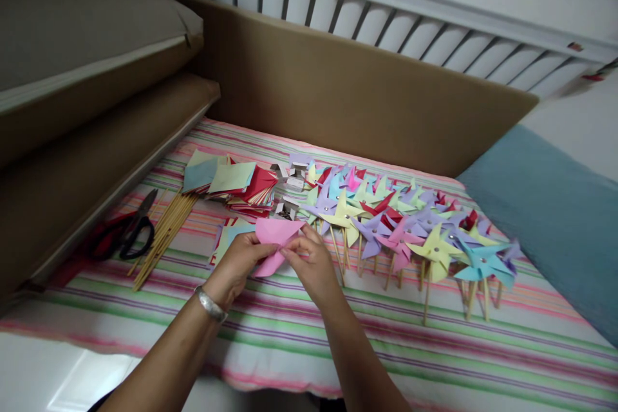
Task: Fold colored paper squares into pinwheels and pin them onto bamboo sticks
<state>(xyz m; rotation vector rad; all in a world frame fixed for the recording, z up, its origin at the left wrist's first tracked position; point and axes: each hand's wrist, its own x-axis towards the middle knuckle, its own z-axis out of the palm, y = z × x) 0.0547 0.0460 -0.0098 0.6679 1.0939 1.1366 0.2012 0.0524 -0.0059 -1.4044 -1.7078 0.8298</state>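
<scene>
Head view, looking down over a striped cloth (299,335) in pink, green and white bands, spread flat.

Left hand (237,262) at centre, fingers closed on the left edge of a pink paper piece (274,235); silver bracelet (211,304) on that wrist. Right hand (313,264) just beside it, thumb and forefinger pinched together on the same paper near its middle fold. Paper held a little above the cloth, partly folded, one pointed flap up and another hanging below the hands. Both hands clamped on the paper, touching or nearly touching each other.

Under and behind the left hand: a few flat sheets (226,235) in pale blue and yellow, lying on the cloth.

Further back, left of centre: stack of coloured paper squares (232,181), fanned out, red, cream, blue and green on top. Just right of the stack, small white boxes (290,180); contents too small to tell.

Left of the stack: bundle of thin wooden sticks (164,232), lying diagonally. Beside the sticks, near the cloth's left edge: scissors (126,233) with black and red handles, blades shut, pointing away.

Right of the hands: many finished paper pinwheels (400,219) on wooden sticks, laid in overlapping rows, purple, yellow, pink, blue, green, red. Nearest row's sticks pointing toward the camera.

Behind everything: brown cardboard panel (347,90) standing upright against white railing (386,19). Blue fabric (550,212) at far right.
</scene>
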